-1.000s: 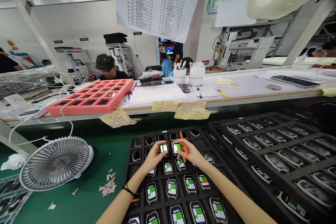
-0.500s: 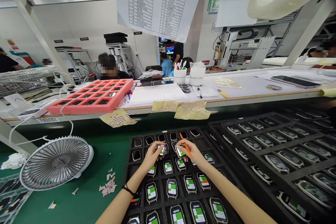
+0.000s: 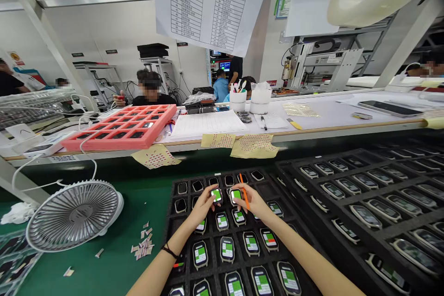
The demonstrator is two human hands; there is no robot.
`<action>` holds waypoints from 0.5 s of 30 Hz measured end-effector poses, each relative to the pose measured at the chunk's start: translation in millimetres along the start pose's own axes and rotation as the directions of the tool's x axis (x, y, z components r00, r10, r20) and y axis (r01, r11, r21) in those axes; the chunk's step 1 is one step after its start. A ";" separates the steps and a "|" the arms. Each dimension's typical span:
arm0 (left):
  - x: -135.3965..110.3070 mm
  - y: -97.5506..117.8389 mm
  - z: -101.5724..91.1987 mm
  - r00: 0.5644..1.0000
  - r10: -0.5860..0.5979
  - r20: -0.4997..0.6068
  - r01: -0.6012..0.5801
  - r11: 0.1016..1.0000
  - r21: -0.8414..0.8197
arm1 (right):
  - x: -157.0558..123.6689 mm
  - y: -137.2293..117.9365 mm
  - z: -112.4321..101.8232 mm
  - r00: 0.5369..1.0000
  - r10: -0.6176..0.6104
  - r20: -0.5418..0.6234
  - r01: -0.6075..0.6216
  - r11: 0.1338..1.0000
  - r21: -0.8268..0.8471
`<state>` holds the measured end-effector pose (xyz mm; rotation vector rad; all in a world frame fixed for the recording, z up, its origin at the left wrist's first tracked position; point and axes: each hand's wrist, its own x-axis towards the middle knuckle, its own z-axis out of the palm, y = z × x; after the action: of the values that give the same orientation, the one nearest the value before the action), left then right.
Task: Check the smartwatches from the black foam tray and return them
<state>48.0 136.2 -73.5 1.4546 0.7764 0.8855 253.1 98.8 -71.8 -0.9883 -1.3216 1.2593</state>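
Note:
Over a black foam tray (image 3: 169,230), my left hand (image 3: 203,204) is closed around a smartwatch case (image 3: 216,195) whose lit screen shows green and white blocks. My right hand (image 3: 255,204) grips a second smartwatch case (image 3: 236,195), its screen also lit green and white. An orange stick (image 3: 244,190) rises between the fingers of that same hand. The two watches are side by side, a small gap apart. Below them, several lit watches (image 3: 227,249) lie in the tray's compartments; one watch (image 3: 269,239) shows a red block. Dark-screened watches (image 3: 197,186) fill the far rows.
More watch trays (image 3: 369,215) spread on the right. To the left stand a grey fan (image 3: 74,215) and small paper scraps (image 3: 144,247) on the green mat. A raised shelf ahead carries a pink foam tray (image 3: 149,136), papers and a pen cup (image 3: 238,100). Other people sit beyond.
Both watches have turned so their screens face me more fully, and my thumbs have shifted lower on them. A person across the shelf has raised their head and a hand.

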 end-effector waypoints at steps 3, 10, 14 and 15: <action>-1.2 -0.8 0.4 1.000 0.014 0.027 -0.013 1.000 -0.014 | 0.9 5.0 -1.0 1.000 -0.014 0.002 0.014 1.000 0.004; -2.4 1.7 2.4 1.000 0.000 -0.006 0.000 0.998 0.058 | -2.0 -1.6 2.7 1.000 -0.017 -0.024 0.017 1.000 -0.007; -0.9 3.4 3.4 0.998 -0.019 -0.062 0.021 0.999 0.047 | -1.7 -6.2 2.7 0.998 0.010 -0.066 -0.013 0.999 -0.045; -0.7 3.9 3.4 0.997 -0.023 -0.067 0.026 0.998 0.049 | -1.4 -6.9 2.3 0.997 0.016 -0.077 -0.020 0.998 -0.053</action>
<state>50.5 133.6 -69.7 1.4619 0.8694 0.9052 251.6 96.3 -65.0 -1.0782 -1.2955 1.1925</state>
